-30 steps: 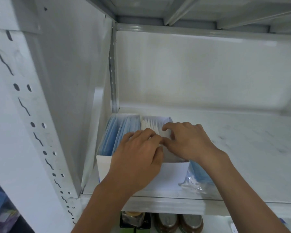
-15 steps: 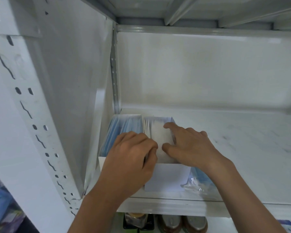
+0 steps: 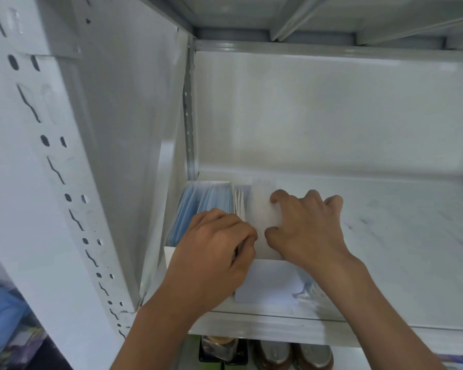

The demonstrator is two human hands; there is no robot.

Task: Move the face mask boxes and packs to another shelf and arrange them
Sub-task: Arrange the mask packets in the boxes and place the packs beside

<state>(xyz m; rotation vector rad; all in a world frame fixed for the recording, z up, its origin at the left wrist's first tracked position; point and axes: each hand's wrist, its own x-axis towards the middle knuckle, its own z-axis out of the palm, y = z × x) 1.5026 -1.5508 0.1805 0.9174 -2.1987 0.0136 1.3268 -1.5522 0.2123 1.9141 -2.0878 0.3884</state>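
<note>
Both forearms reached up and forward from the bottom edge into the left end of a white metal shelf (image 3: 385, 249). The left hand (image 3: 214, 260) lay knuckles up over the front of an open white box (image 3: 267, 287), its fingers curled down among the upright masks; exactly what they pinched was hidden beneath the hand. The right hand (image 3: 308, 228) sat just beside it, thumb and forefinger curled round a white stack of masks (image 3: 259, 209) standing on edge in the right half of the box, the other fingers bent over the box's right wall. The left half of the box held blue masks (image 3: 198, 206), also on edge. The box stood pushed against the shelf's left side panel (image 3: 134, 129), its front wall close to the shelf's front lip. A clear plastic pack with something blue inside (image 3: 308, 288) lay on the shelf just right of the box, partly under the right wrist. The shelf surface was white with faint grey scuffs. A perforated upright (image 3: 51, 169) ran down the left. Below the lip, dark containers and two rounded brown items (image 3: 292, 356) showed on the lower level, too cropped to identify.
</note>
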